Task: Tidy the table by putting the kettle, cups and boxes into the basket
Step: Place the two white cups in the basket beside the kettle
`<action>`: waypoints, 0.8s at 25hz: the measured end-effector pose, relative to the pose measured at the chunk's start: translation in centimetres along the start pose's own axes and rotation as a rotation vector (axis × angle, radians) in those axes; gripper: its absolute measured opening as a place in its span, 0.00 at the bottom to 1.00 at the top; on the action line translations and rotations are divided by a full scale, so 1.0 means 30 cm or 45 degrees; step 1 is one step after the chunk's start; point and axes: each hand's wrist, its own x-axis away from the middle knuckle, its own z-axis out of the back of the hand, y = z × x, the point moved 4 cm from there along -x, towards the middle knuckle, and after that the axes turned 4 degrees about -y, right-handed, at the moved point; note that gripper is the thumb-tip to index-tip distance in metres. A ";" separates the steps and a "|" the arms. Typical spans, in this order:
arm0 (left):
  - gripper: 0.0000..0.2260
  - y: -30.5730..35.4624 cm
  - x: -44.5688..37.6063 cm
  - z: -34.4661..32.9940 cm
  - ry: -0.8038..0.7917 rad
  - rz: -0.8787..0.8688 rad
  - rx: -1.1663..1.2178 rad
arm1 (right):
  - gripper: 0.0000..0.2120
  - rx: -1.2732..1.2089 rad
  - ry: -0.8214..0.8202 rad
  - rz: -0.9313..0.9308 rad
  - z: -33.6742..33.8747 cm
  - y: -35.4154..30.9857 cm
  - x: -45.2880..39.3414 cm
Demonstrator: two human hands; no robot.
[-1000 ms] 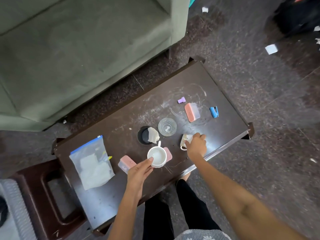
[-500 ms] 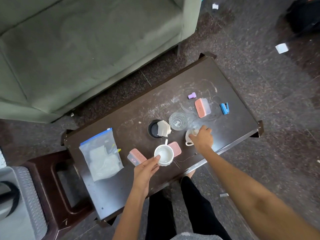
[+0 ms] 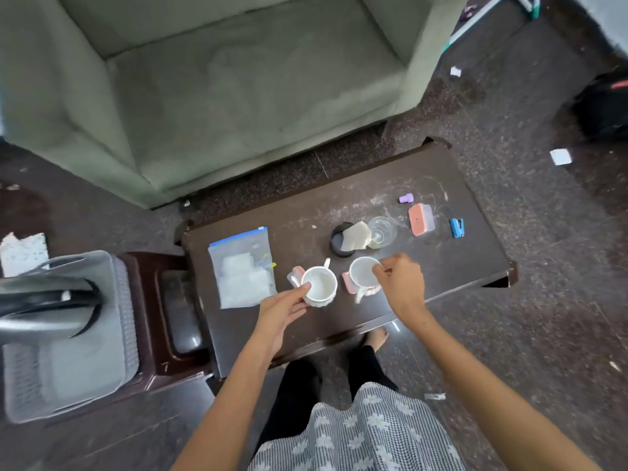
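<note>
You pinched a white cup in each hand's grip on the counter; next came carrying both left to the basket.

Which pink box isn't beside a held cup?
The pink box at the far right, by the blue stapler; the other two sit beside the white cups.

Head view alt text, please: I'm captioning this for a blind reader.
Each hand grips a white cup over a dark table: left hand on the left cup, right hand on the right cup. A grey basket holding a kettle sits to the left.
</note>
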 end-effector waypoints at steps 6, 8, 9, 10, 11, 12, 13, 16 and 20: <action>0.14 0.046 0.165 0.283 0.086 -0.106 0.028 | 0.10 0.152 0.009 0.193 -0.093 -0.296 0.179; 0.17 0.040 0.202 0.371 0.143 -0.132 0.102 | 0.10 0.163 -0.010 0.262 -0.127 -0.368 0.219; 0.17 0.037 0.219 0.405 0.172 -0.142 0.135 | 0.11 0.171 -0.028 0.296 -0.142 -0.399 0.236; 0.17 0.033 0.236 0.437 0.197 -0.141 0.164 | 0.13 0.181 -0.047 0.340 -0.160 -0.431 0.250; 0.17 0.027 0.251 0.466 0.213 -0.145 0.189 | 0.14 0.193 -0.063 0.385 -0.178 -0.462 0.263; 0.18 0.017 0.266 0.492 0.222 -0.149 0.217 | 0.15 0.212 -0.074 0.422 -0.196 -0.492 0.279; 0.19 0.009 0.280 0.520 0.231 -0.160 0.249 | 0.15 0.232 -0.089 0.452 -0.218 -0.525 0.293; 0.22 -0.009 0.318 0.620 0.281 -0.195 0.319 | 0.10 0.293 -0.149 0.532 -0.300 -0.619 0.333; 0.22 -0.031 0.357 0.787 0.339 -0.210 0.406 | 0.10 0.313 -0.181 0.632 -0.413 -0.742 0.402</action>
